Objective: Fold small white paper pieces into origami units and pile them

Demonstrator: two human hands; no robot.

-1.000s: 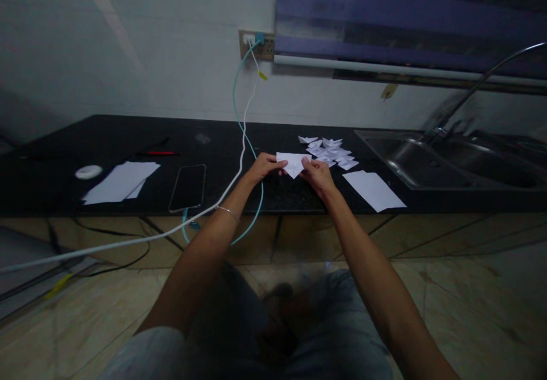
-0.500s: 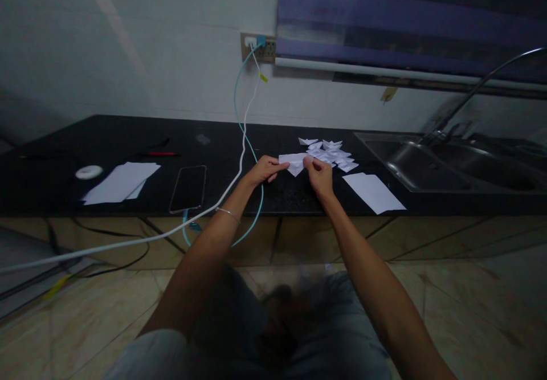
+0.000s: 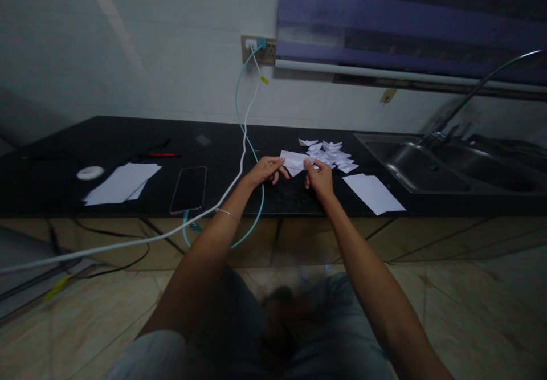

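Between my two hands, just above the dark countertop (image 3: pixel 231 152), is a partly folded sheet of white paper (image 3: pixel 294 162) with a straight top edge and a point facing down. My left hand (image 3: pixel 268 169) pinches its left end between thumb and fingers. At the right end, my right hand (image 3: pixel 318 176) grips it with the thumb on the near face. Right behind my right hand lies a cluster of several folded paper boats (image 3: pixel 332 151). To the right of that hand are flat white paper sheets (image 3: pixel 374 193).
A phone (image 3: pixel 188 189), a stack of white paper (image 3: pixel 122 183), a white roll (image 3: pixel 90 172) and a red pen (image 3: pixel 161 154) lie on the left. A white cable (image 3: pixel 233 182) and a teal cable (image 3: pixel 261 203) run from the wall socket (image 3: pixel 265 50). A steel sink (image 3: pixel 410 166) is at right.
The left end of the paper has shifted slightly up and right, and its downward point has moved a little left. My left fingers have spread somewhat below it. Both hands still hold it.
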